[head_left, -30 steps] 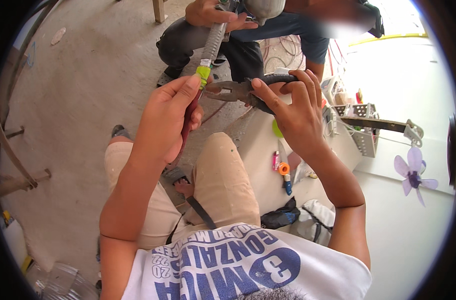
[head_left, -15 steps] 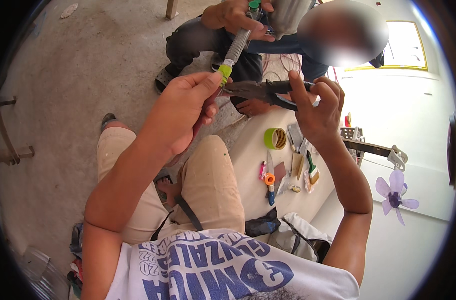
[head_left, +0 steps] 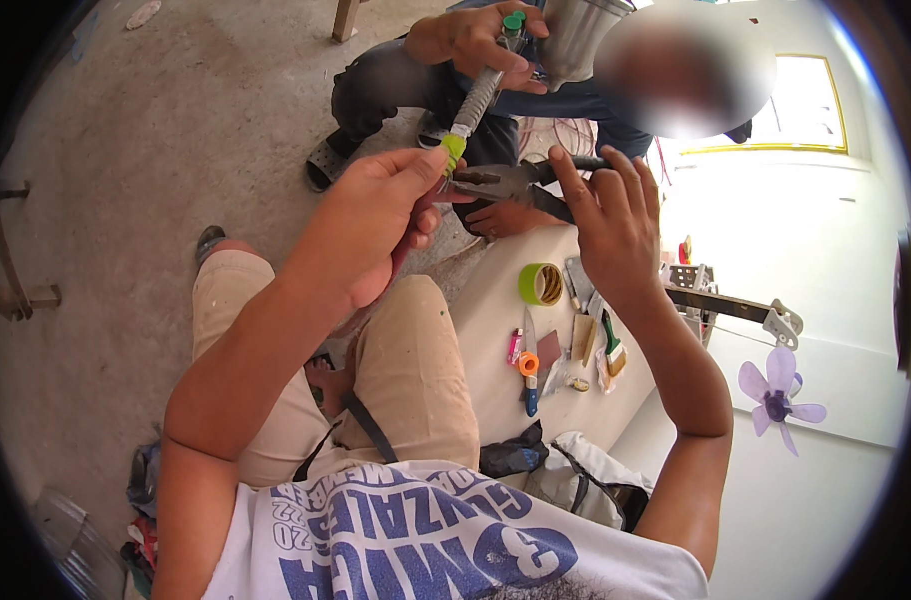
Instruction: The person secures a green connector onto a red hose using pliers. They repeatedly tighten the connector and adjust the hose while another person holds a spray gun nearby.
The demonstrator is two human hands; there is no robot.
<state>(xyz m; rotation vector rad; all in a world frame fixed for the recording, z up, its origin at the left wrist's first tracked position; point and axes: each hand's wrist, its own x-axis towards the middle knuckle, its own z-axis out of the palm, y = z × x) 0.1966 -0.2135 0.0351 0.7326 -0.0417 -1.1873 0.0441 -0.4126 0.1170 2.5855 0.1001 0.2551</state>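
Note:
My left hand point(head_left: 375, 215) is closed around a dark red hose point(head_left: 403, 250), its thumb and finger pinching just below a band of yellow-green tape point(head_left: 453, 153). That taped end meets the ribbed metal handle of a spray gun point(head_left: 482, 98) with a silver cup point(head_left: 578, 42). Another person's hand point(head_left: 465, 42) grips the gun. In my right hand point(head_left: 618, 215) are pliers point(head_left: 503, 182) with black handles spread apart. The parted jaws point at the hose just under the tape, near a thin wire end. Whether they touch it I cannot tell.
A pale bench at right bears a green tape roll point(head_left: 541, 285), a blue-handled knife point(head_left: 530, 385), an orange ring point(head_left: 527, 364), a green-handled brush point(head_left: 611, 340) and scrapers. Beyond is a purple-bladed fan point(head_left: 778, 400). The other person crouches opposite, a second hand point(head_left: 500, 217) near the bench.
The handles and jaws of the pliers have spread apart. My right hand has shifted slightly left, its fingers straighter. My left hand keeps its hold on the hose.

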